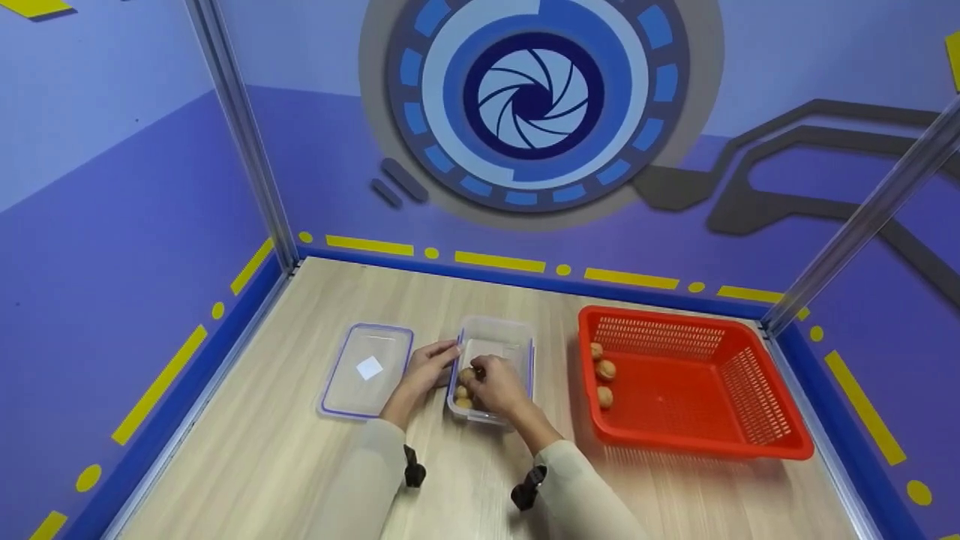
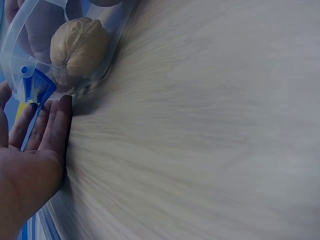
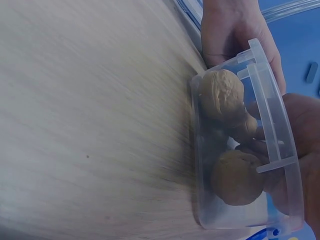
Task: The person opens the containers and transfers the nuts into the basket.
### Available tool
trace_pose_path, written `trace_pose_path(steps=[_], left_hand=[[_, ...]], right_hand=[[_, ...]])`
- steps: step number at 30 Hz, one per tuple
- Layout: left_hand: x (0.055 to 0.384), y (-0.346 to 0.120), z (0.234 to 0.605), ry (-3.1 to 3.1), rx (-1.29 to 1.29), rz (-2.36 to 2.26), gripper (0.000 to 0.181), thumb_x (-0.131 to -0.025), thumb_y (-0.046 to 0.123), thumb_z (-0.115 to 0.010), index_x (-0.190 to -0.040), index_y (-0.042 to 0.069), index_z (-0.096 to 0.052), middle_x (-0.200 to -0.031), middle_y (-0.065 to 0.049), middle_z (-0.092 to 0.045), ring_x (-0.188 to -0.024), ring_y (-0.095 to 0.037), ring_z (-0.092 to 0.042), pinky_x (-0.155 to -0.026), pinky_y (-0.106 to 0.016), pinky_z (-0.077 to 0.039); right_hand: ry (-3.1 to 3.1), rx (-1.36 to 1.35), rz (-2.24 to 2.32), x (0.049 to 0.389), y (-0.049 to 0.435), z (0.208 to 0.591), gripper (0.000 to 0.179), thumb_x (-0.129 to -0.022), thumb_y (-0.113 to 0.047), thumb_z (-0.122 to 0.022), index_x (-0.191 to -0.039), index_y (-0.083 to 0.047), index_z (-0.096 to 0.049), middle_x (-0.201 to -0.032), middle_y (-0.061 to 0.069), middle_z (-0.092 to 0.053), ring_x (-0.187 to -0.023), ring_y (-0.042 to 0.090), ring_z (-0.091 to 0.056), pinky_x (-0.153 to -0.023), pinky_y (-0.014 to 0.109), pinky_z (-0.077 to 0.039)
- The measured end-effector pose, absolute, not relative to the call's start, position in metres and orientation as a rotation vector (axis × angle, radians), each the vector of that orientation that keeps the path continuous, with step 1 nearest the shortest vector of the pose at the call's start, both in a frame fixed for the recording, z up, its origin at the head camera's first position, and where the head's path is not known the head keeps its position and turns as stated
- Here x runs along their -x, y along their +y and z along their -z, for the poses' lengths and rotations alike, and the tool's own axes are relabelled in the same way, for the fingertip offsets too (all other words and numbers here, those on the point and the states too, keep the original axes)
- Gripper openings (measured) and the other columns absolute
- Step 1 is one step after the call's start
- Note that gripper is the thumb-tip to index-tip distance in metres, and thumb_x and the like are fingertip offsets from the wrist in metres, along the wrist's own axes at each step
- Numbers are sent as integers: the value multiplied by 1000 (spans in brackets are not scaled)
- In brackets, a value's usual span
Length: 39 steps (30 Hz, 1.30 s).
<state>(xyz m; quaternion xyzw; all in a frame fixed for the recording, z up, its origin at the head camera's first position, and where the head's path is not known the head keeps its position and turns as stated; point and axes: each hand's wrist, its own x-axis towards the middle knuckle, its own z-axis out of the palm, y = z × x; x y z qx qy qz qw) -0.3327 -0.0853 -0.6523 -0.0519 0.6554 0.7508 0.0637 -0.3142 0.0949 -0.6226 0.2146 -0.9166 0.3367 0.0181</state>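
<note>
- The right hand point(image 1: 499, 386) reaches down into a clear plastic box point(image 1: 496, 322) at the middle of the surface point(image 1: 247, 457); its fingers are bent, closed in on a walnut point(image 1: 467, 376) at their tips.
- That walnut is inside the box, toward its left side. Two other walnuts point(image 1: 463, 403) lie nearer the person along the same side; in the right wrist view, walnuts show through the clear wall below the rim.
- The left hand point(image 1: 430, 367) is at the outer left side of the box, its fingers nearly straight and spread from the thumb, gripping nothing; the left wrist view shows them beside a blue flap point(image 2: 40, 90) that hangs from the box.
- The box sits upright, uncovered, its long sides running from near to far.
- Left of the box, just beyond the left hand, a clear lid point(image 1: 346, 390) with a blue edge lies flat. A small white square point(image 1: 369, 367) shows on it.
- On the right stands a red basket point(image 1: 697, 442) with slotted sides, apart from the box. Three walnuts point(image 1: 605, 370) lie in it, in a row by its left wall.
- Both forearms are in pale sleeves point(image 1: 367, 472), each with a black device point(image 1: 529, 487) at the wrist.
- Blue and purple panels point(image 1: 322, 165) stand behind and at both sides.
</note>
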Motion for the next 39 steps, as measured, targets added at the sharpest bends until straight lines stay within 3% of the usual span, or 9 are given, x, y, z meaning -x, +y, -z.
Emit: trace_pose_path(steps=[18,32,39], left_hand=[[333,-86,654,2019,161,-2233,47,-103,24,-71,-142,-2,-64,-138,-21,-67,-127,-33,-65,-97,-33,-58],[332,-87,655,2035,149,-2217,46,-104,24,-70,-143,1,-65,-140,-17,-67,-121,-23,-66,-94,-31,-58],[333,-85,654,1944,153,-2244,48,-104,25,-71,-143,-1,-63,-134,-18,-69,-109,-20,-70,-87,-32,-61]], right_hand=[[-2822,-573,-957,312,94,622,14,-90,-10,-81,-98,-2,-74,-86,3,-61,-77,17,-57,-71,37,-53],[-2755,-542,-1026,307,93,619,18,-91,-11,-80,-105,-2,-74,-97,3,-63,-83,15,-61,-76,35,-57],[-2657,-539,-1075,309,96,616,18,-85,-3,-81,-100,2,-72,-93,11,-67,-84,24,-64,-75,36,-56]])
